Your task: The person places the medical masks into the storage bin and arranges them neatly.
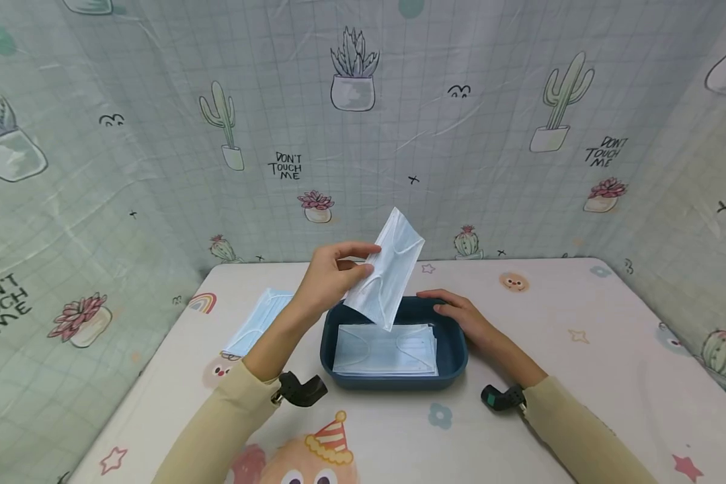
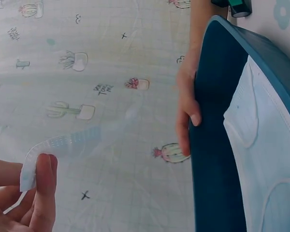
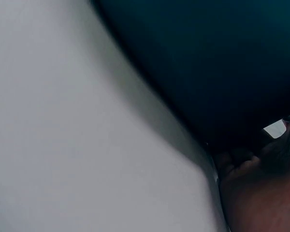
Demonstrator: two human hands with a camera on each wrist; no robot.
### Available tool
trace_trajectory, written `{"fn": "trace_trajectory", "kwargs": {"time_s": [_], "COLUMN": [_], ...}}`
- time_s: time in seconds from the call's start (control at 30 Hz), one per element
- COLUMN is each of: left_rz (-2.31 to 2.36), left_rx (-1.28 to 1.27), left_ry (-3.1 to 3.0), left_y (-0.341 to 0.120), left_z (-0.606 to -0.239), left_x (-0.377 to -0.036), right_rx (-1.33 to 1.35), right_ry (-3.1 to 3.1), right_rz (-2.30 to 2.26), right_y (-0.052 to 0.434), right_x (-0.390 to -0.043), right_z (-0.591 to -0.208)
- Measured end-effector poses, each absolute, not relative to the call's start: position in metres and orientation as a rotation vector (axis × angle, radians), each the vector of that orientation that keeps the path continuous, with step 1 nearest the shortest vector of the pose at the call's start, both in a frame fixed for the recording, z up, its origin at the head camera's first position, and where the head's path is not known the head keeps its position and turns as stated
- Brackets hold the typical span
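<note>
Here the left hand (image 1: 329, 275) pinches a pale blue face mask (image 1: 387, 269) by its upper edge between thumb and fingers, so the mask hangs tilted at the centre of the head view, its lower corner just above the dark blue tray (image 1: 454, 349). The left wrist view shows the thumb and a fingertip (image 2: 43, 169) closed on the thin, bending edge of the mask. The right hand (image 1: 456, 312) rests on the tray's far right rim, fingers lying along it, apparently steadying it.

A stack of masks (image 1: 387, 349) lies flat inside the tray, and another mask (image 1: 257, 323) lies on the tabletop (image 1: 581, 376) to the left of the tray.

The mask looks very light, soft and floppy; it will likely sag and swing from any single pinch. A grip on an edge or corner seems enough, and the ear loops could snag.
</note>
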State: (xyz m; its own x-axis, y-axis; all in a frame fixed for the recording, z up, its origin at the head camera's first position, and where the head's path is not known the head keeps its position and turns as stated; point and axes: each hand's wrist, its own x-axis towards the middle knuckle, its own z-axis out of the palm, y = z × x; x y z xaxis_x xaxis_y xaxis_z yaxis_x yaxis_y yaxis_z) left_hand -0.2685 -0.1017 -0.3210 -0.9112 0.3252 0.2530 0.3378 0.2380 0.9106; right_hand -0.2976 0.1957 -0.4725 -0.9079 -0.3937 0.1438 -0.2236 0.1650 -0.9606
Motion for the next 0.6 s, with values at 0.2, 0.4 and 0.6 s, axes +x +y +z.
{"fn": "trace_trajectory", "kwargs": {"time_s": [0.2,0.4,0.6], "left_rz": [-1.882,-1.901,-1.917], "left_rx": [-0.675,-0.619,-0.533], "left_ry": [-2.43,-2.444,-2.484], "left_y": [-0.096,-0.088,-0.076], "left_z": [-0.332,-0.353,-0.367], "left_x": [-0.273,-0.276,-0.275], "right_rx": [-0.619,-0.608,-0.577], "right_ry": [2.3,2.292,2.302], "right_rz": [-1.832,-1.834,-1.829], "right_y": [0.196,0.196,0.197], "right_x": [-0.298,-0.298,-0.298], "right_z": [-0.472,-0.472,-0.472]}}
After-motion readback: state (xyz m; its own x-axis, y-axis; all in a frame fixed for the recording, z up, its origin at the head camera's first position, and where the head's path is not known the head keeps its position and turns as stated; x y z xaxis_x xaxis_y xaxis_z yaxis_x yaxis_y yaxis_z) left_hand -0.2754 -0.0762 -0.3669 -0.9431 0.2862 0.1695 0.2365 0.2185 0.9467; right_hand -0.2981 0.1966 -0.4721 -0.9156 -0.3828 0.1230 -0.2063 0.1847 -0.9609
